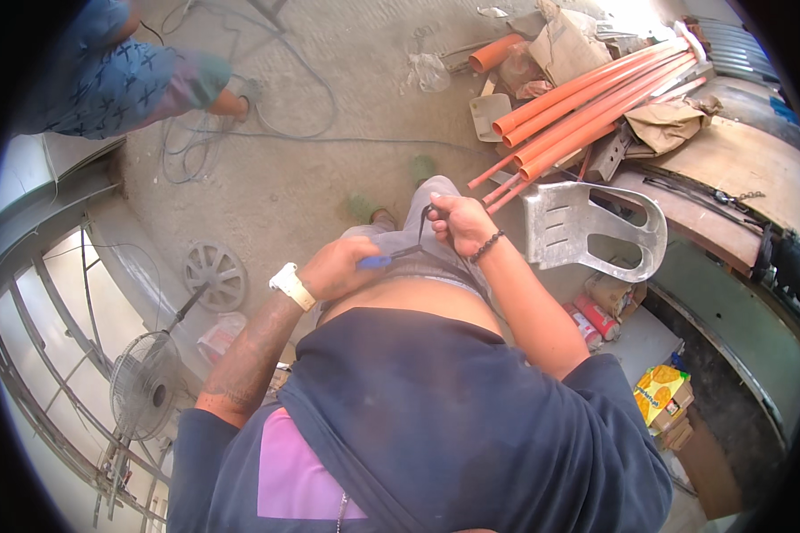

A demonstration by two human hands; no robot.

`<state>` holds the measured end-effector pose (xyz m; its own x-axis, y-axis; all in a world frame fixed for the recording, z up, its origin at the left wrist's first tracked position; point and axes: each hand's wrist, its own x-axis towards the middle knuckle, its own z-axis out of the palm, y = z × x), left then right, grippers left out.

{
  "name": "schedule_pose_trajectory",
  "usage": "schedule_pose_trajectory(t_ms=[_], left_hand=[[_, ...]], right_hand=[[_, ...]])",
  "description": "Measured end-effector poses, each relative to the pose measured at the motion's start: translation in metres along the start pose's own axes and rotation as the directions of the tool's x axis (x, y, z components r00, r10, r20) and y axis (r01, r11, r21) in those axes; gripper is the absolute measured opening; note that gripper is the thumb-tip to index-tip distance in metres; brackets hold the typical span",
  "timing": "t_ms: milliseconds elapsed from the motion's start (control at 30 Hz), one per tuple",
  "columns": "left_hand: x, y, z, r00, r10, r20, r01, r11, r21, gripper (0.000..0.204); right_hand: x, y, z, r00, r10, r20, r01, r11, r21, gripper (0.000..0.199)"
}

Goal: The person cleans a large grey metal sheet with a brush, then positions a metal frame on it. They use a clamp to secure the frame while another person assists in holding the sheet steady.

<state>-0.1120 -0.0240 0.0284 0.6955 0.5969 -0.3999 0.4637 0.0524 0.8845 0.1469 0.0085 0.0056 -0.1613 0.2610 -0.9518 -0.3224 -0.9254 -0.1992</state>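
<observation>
My left hand [333,269], with a white watch at its wrist, is closed at my waist around a small blue-handled object [375,262]. Its exact kind cannot be made out. In my right hand [460,225], which wears a dark beaded bracelet, the fingers pinch a black cord [424,222]. The cord hangs in a loop over the waistband of my grey trousers [400,240], and a dark part of it reaches toward the blue-handled object. My dark shirt [409,391] is bunched above the waist.
Orange pipes [587,102] are piled at the far right, near a grey plastic chair [587,226]. A standing fan [147,382] and its round base [215,275] are at left. Another person [120,89] stands far left, beside cables [302,136] on the floor.
</observation>
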Motion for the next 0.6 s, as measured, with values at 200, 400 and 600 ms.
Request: schedule_pose_trajectory(t_ms=[200, 400, 600], left_hand=[[-0.008, 0.018, -0.006, 0.984, -0.176, 0.037, 0.151, 0.921, 0.358, 0.025], [-0.014, -0.001, 0.004, 0.983, -0.175, 0.055, 0.144, 0.92, 0.366, 0.025], [-0.021, -0.018, 0.014, 0.99, -0.115, -0.077, 0.106, 0.987, -0.122, 0.017]], right_hand=[[0.021, 0.011, 0.006, 0.988, 0.062, 0.143, -0.051, 0.995, -0.084, 0.017], [0.027, 0.01, 0.013, 0.987, 0.076, 0.143, -0.06, 0.992, -0.114, 0.016], [0.025, 0.003, 0.015, 0.988, 0.086, 0.125, -0.067, 0.987, -0.147, 0.016]])
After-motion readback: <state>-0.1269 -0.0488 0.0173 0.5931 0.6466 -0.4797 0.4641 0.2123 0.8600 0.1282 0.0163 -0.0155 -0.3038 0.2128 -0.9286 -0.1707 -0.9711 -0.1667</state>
